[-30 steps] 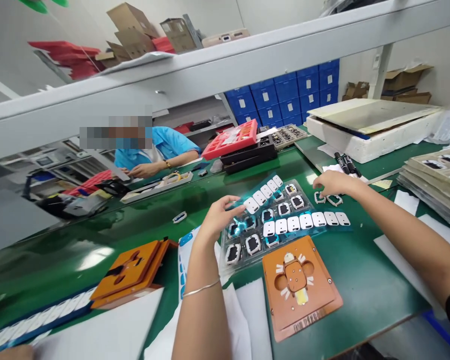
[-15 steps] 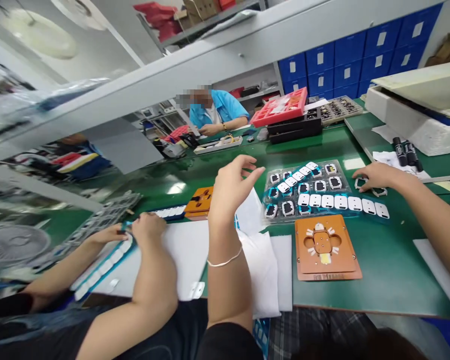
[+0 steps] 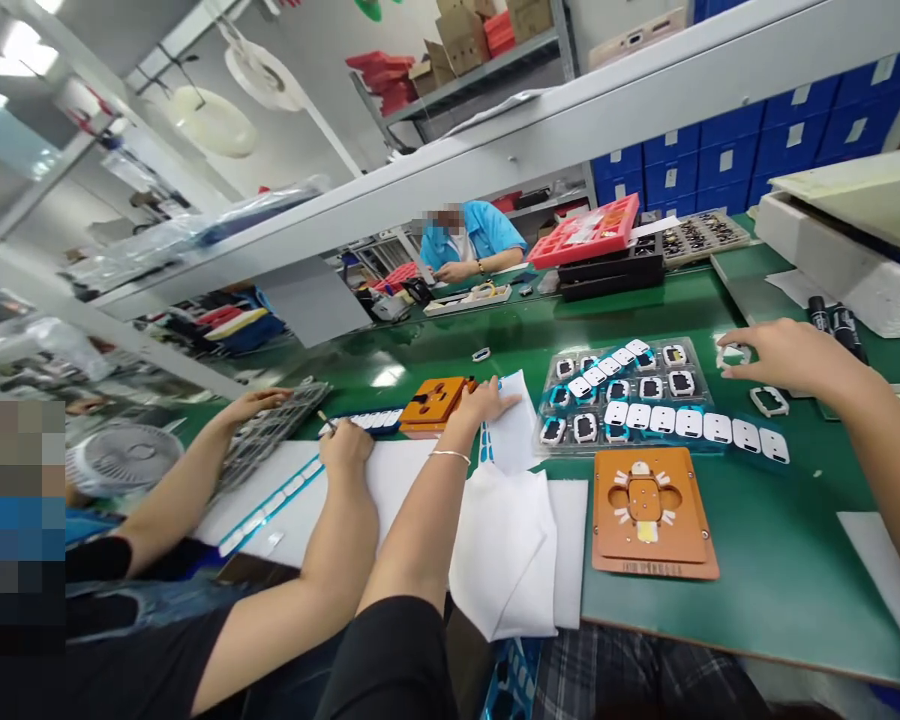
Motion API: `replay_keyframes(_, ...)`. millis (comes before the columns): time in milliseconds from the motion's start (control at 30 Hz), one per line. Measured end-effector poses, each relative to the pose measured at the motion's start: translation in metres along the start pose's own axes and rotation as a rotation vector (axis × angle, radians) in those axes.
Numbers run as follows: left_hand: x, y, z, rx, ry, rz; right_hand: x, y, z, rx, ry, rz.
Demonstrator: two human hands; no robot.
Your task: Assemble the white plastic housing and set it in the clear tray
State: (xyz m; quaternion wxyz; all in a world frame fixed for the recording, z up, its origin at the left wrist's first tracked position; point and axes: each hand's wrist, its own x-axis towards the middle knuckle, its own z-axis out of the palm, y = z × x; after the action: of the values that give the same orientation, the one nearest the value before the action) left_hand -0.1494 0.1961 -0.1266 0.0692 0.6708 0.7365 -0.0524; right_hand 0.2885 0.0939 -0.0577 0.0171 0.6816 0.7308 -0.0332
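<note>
My right hand pinches a small white frame between thumb and fingers, at the right of the table. A similar white frame lies on the green surface just below it. My left hand reaches far left, thumb spread from the fingers, beside the orange fixture block and over the top of a white sheet with blue strips. Its fingertips are partly hidden. Between my arms stands a clear tray of white frames, strips of white stickers lying across it. Nearer me is an orange-brown fixture plate.
A co-worker's hand holds a thin tool close left of my arm; their other hand rests at a grey tray. White cloth lies between us. Black marker bottles and a foam box stand right.
My left hand has come down from its raised place to the fixture block and sheet. My right hand has lifted one white frame off the table. The co-worker's hands have moved apart.
</note>
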Motion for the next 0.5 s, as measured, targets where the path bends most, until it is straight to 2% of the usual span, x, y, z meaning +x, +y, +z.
replay_keyframes(133, 0.008, 0.013, 0.017, 0.011, 0.002, -0.044, 0.003, 0.003, 0.001, 0.057, 0.033, 0.005)
replay_keyframes(300, 0.002, 0.014, 0.028, -0.098, 0.106, 0.017, 0.001, 0.003, 0.004, 0.133, 0.092, -0.098)
replay_keyframes(400, -0.007, 0.012, 0.023, -0.203, 0.214, 0.074, -0.003, -0.003, 0.005, 0.216, 0.161, -0.212)
replay_keyframes(500, -0.022, 0.010, 0.009, -0.309, 0.428, 0.155, -0.006, -0.015, 0.007, 0.317, 0.220, -0.340)
